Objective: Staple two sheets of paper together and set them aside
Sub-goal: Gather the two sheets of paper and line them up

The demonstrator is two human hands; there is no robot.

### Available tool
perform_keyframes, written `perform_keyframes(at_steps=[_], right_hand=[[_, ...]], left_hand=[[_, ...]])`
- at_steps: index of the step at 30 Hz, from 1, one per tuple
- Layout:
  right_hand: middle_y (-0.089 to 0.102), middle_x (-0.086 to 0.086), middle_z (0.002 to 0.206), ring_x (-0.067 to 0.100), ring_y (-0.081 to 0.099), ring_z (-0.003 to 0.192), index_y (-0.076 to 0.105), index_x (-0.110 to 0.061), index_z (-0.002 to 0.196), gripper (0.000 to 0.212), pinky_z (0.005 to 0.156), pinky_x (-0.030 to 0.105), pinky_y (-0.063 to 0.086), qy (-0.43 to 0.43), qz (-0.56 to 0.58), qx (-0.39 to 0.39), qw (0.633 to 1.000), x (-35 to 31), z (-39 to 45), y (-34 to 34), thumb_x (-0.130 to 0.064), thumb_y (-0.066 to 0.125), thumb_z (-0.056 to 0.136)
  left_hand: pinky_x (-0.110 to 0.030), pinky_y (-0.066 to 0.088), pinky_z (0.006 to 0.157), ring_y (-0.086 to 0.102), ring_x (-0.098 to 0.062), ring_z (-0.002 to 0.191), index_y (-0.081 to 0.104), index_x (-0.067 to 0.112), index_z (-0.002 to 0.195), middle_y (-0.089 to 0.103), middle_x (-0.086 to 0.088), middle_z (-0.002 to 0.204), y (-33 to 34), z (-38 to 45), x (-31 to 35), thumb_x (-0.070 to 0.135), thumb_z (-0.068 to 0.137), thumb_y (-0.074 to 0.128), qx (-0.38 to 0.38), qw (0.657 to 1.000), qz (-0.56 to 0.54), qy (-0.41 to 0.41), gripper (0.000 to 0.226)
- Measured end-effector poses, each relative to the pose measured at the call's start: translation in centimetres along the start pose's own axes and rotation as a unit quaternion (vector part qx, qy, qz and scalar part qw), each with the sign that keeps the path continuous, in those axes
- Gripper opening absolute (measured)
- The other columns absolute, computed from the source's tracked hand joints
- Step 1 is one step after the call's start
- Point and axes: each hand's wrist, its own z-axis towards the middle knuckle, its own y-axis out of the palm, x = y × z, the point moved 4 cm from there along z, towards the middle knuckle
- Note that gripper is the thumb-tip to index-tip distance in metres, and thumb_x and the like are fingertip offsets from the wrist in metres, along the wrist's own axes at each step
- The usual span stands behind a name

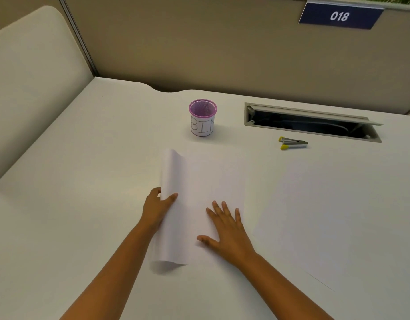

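Observation:
A white sheet of paper lies in the middle of the white desk. Its left edge is curled up off the surface, pinched between the thumb and fingers of my left hand. My right hand rests flat on the same sheet, fingers spread, pressing its lower right part down. A second white sheet lies flat to the right, hard to tell from the desk. A small stapler with yellow tips lies on its side beyond the sheets at the right.
A purple mesh cup labelled "BIN" stands behind the sheet. An open cable slot is cut into the desk at the back right. Beige partition walls close the back and left; a blue "018" sign hangs above.

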Motion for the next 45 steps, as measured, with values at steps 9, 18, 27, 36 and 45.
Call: perform_keyframes(at_steps=[9,18,27,36,45], right_hand=[[0.002,-0.011,0.158,-0.001,-0.012,0.14,0.007,-0.03,0.147,0.1,0.117,0.035,-0.013,0.016,0.08,0.012,0.997,2.2,-0.4,-1.6,-0.083,-0.004,0.063],[0.003,-0.012,0.158,-0.002,-0.01,0.14,0.005,-0.031,0.147,0.087,0.118,0.036,-0.014,-0.062,0.019,-0.035,0.997,2.4,-0.5,-1.9,-0.075,0.003,0.072],[0.004,-0.015,0.157,-0.003,-0.008,0.141,0.006,-0.034,0.147,0.081,0.118,0.03,-0.009,-0.073,0.054,-0.083,0.992,2.8,-0.7,-3.4,-0.072,0.016,0.077],[0.022,-0.019,0.149,-0.001,0.015,0.139,0.022,-0.032,0.144,0.058,0.115,0.021,0.012,0.027,0.227,0.065,0.971,4.4,-0.9,-6.1,-0.043,0.045,0.092],[0.048,0.008,0.138,0.028,0.052,0.121,0.035,-0.016,0.139,0.056,0.1,0.039,0.044,0.264,0.5,0.152,0.81,7.6,0.0,-7.5,-0.037,0.053,0.09]], left_hand=[[-0.038,0.045,0.085,0.052,-0.032,0.109,0.037,0.003,0.131,0.049,-0.016,0.129,1.1,0.6,0.4,0.028,0.081,0.068,0.013,0.999,0.024,-0.042,0.063],[-0.037,0.043,0.088,0.051,-0.032,0.113,0.037,0.005,0.131,0.049,-0.015,0.131,1.8,0.5,0.7,0.022,0.08,0.069,0.0,0.996,0.086,-0.011,0.063],[-0.031,0.047,0.069,0.058,-0.027,0.088,0.053,0.008,0.115,0.058,-0.008,0.108,2.7,0.2,0.5,0.02,0.077,0.072,-0.053,0.998,0.014,-0.018,0.044],[-0.035,0.047,0.076,0.058,-0.03,0.093,0.054,0.009,0.113,0.06,-0.009,0.106,3.3,-1.1,1.5,0.032,0.06,0.057,-0.075,0.996,-0.004,0.041,0.057],[-0.022,0.05,0.063,0.061,-0.018,0.088,0.053,0.018,0.112,0.062,0.003,0.101,2.8,-1.7,2.3,0.032,0.073,0.07,-0.078,0.988,-0.121,0.063,0.044]])
